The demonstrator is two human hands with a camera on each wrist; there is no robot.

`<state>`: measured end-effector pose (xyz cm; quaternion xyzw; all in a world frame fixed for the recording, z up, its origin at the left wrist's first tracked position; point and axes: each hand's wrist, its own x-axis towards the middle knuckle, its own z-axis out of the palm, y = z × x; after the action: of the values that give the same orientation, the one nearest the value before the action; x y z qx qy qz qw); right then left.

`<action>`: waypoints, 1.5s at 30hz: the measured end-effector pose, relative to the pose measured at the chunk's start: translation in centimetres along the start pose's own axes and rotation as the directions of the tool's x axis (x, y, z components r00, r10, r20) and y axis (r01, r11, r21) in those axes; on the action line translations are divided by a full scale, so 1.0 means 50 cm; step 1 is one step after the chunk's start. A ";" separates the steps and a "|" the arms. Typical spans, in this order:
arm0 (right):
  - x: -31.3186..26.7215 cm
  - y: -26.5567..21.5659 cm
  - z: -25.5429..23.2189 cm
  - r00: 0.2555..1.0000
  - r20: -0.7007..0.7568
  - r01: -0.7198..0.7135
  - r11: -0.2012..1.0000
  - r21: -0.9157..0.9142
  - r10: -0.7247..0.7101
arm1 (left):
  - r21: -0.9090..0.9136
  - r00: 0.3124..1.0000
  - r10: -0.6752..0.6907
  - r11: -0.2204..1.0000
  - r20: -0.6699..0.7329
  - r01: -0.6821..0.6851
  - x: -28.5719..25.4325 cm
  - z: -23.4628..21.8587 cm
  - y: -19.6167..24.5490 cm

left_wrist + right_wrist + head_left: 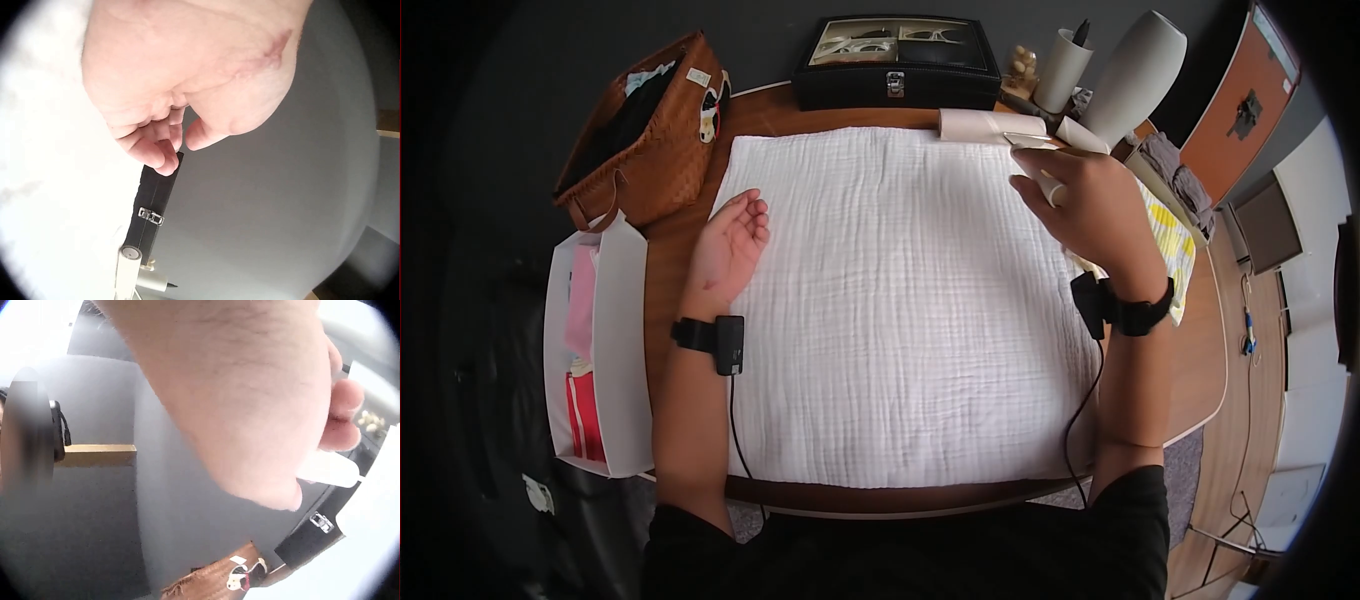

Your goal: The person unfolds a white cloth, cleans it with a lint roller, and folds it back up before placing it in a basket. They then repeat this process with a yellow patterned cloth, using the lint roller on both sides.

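My right hand [1092, 205] is raised over the far right part of a white crinkled cloth [890, 300]. Its fingers and thumb curl round a small white bottle-like thing [334, 469] with a thin tip, mostly hidden by the hand. In the head view a bit of the same white thing [1052, 188] shows between thumb and fingers. On the left edge of the cloth, my left hand [735, 245] lies palm up with loosely bent fingers, and nothing is in it. A pale pink roll [990, 125] lies just beyond the right fingertips.
A black glasses case [895, 90] stands at the back. At left are a brown woven basket [670, 140] and a white box [625, 350] with pink and red cloth. A white vase [1140, 80], a white pen cup [1062, 75] and a yellow-patterned cloth [1170, 245] are at right.
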<state>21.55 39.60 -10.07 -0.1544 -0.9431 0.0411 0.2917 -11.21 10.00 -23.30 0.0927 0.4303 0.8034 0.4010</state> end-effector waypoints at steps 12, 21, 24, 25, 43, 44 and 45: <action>0.007 -0.049 -0.095 0.989 0.107 -0.123 0.970 0.209 0.102 | -0.001 1.000 -0.003 1.000 0.007 0.003 0.003 -0.006 -0.002; -0.005 -0.001 -0.023 0.976 0.197 0.120 0.984 -0.128 -0.093 | 0.003 1.000 0.006 1.000 0.007 -0.006 0.005 -0.005 -0.001; -0.018 -0.052 -0.084 0.972 0.214 0.128 0.982 -0.138 -0.097 | -0.008 1.000 -0.001 1.000 -0.002 0.001 0.002 -0.004 -0.005; -0.022 -0.057 -0.097 0.976 0.188 0.137 0.984 -0.117 -0.114 | -0.009 1.000 -0.003 1.000 0.000 0.003 0.003 -0.003 -0.004; -0.052 -0.128 -0.203 0.979 -0.006 0.202 0.979 0.018 -0.202 | 0.069 1.000 0.012 0.998 -0.020 -0.011 -0.004 0.016 -0.003; -0.054 -0.136 -0.205 0.980 0.040 0.192 0.981 0.035 -0.193 | 0.064 1.000 0.009 0.998 -0.009 -0.009 -0.002 0.013 -0.003; -0.051 -0.142 -0.202 0.977 0.123 0.168 0.985 0.048 -0.173 | 0.060 1.000 0.006 0.998 0.003 -0.007 0.000 0.007 -0.003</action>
<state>27.34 31.92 -1.91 -0.0645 -0.9685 0.0431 0.2366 -10.97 10.26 -23.19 0.1070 0.4535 0.7913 0.3959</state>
